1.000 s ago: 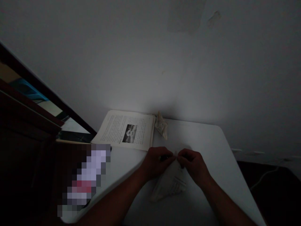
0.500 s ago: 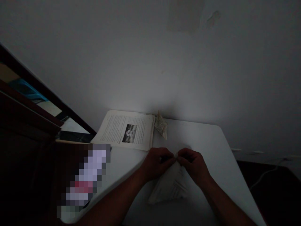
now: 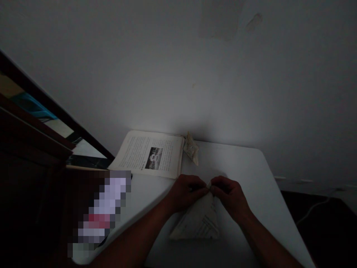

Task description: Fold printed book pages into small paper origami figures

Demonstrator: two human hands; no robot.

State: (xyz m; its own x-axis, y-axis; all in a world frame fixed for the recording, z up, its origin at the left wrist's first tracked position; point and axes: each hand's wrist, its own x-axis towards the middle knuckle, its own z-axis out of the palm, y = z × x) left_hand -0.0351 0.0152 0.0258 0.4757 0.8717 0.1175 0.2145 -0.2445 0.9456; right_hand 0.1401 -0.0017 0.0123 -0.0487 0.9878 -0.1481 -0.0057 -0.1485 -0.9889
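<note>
Between my hands, a folded sheet of printed paper (image 3: 196, 221) forms a triangle, its narrow tip up and its wide edge toward me. My left hand (image 3: 189, 191) pinches the tip from the left, thumb against fingers. From the right, my right hand (image 3: 228, 193) pinches the same tip, the fingertips of both hands almost meeting. Beyond them, a small folded paper boat (image 3: 191, 149) rests close to the wall. Left of it lies a stack of printed pages (image 3: 147, 154) with a dark picture on the top sheet.
The white table (image 3: 240, 160) has a rounded far corner and stands against a grey wall (image 3: 156, 74). A blurred-out, phone-like object (image 3: 103, 208) lies at the table's left edge. Dark wooden furniture (image 3: 30, 149) is on the left. A pale cable (image 3: 315, 206) runs at the right.
The lower part of the folded paper has swung slightly left and its printed face shows more sharply. Both hands keep their pinch on the tip, nearly in place.
</note>
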